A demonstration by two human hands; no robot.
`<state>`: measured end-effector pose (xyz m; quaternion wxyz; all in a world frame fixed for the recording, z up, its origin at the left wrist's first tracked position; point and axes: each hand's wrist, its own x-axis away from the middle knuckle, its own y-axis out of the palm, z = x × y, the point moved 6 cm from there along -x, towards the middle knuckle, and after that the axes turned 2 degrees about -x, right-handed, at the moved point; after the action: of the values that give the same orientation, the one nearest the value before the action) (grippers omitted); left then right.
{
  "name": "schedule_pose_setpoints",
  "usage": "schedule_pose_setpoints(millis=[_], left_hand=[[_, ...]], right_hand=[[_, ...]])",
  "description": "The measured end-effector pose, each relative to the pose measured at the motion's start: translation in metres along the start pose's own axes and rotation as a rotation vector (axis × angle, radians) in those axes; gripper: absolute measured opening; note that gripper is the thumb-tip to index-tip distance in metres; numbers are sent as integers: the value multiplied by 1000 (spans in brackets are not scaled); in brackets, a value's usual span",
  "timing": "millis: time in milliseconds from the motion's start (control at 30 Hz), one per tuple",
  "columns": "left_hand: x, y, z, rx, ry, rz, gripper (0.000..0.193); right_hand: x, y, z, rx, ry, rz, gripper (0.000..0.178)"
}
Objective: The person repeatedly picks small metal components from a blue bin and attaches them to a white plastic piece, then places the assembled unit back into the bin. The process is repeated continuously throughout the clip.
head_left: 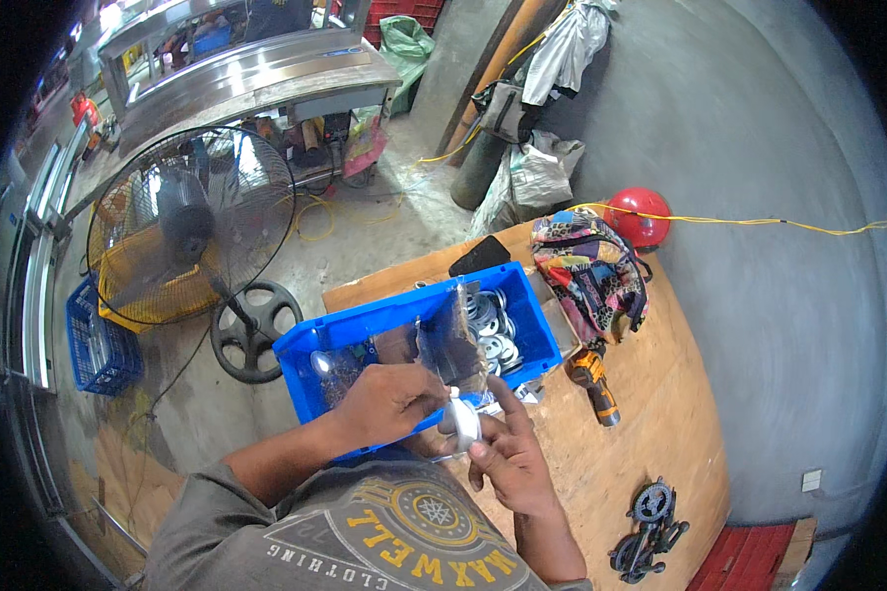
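My right hand (514, 461) grips a shiny, pale, disc-shaped part (466, 424) between thumb and fingers, the index finger stretched out past it. Close against the disc's upper edge, my left hand (389, 402) is closed in a pinch, and what lies between its fingertips is too small to make out. Both hands are over the near edge of a blue plastic bin (306, 345). Torn cardboard (448, 345) divides the bin. Several silvery round parts (493, 330) lie in its right section, and a clear bag of small pieces (332, 374) is in the left one.
The bin stands on a wooden tabletop (650, 424). An orange and black power drill (593, 384), a patterned backpack (591, 271), a black flat object (479, 256) and a black mechanical part (648, 532) share it. A red helmet-like object (639, 217) lies behind. A large fan (189, 225) stands left.
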<state>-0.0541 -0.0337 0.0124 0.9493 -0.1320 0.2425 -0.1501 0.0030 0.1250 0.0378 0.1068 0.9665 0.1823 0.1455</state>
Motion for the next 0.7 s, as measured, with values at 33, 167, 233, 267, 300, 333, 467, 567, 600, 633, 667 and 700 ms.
schedule_pose_setpoints(millis=[33,167,233,267,300,333,467,567,600,633,667,700], left_hand=[[1,3,2,-34,4,-46,12],[7,11,9,-65,32,-185,11],[9,11,12,8,59,-195,11],[11,11,13,32,60,-204,12],[11,12,13,53,64,-202,12],[12,12,12,91,67,-193,13],[15,6,3,190,10,-127,15],[18,1,0,380,14,-49,14],[19,-1,-4,421,-42,-22,12],[20,-3,-8,470,-93,7,12],[21,-6,-10,531,-127,37,12],[22,-6,-13,529,-178,43,12]], right_hand=[[-1,-2,-5,-1,-35,3,80],[-9,-9,-16,-73,-168,46,87],[-16,-11,-18,-130,-216,55,88],[-19,-12,-18,-104,-210,57,88],[-23,-14,-17,-99,-214,64,88],[-27,-14,-14,-94,-217,71,87],[-33,-12,-3,37,-214,38,80],[-33,-6,7,142,-208,-37,69],[-34,-3,11,256,-214,-46,63],[-32,-1,16,276,-163,-68,61],[-30,1,22,295,-111,-90,60],[-25,4,27,281,-89,-78,55]])
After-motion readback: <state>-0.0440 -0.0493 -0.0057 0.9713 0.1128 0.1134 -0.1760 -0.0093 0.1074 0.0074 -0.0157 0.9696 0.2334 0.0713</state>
